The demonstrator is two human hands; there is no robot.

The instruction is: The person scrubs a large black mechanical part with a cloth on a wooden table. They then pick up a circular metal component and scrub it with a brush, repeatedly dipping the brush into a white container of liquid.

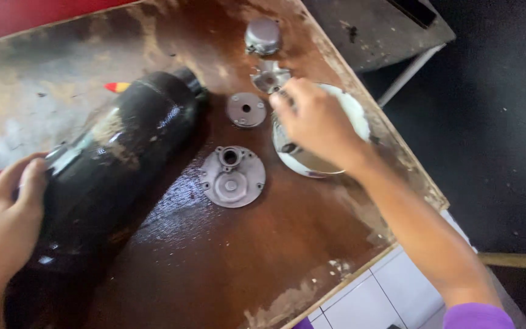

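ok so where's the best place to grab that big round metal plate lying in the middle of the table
Probably by its outer rim, coming down from above. The round plate lies flat on the wooden table, so only the edge offers purchase. Its near-right rim looks clearest: the black cylinder lies close on its left, and the raised hub near its far edge gets in the way there.

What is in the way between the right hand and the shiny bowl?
Nothing visible. The right hand is already over the metal bowl, at its rim, though I cannot tell if the fingers grip it. The small round plate and the larger flanged cover lie beside the bowl. The left hand rests on the black cylinder.
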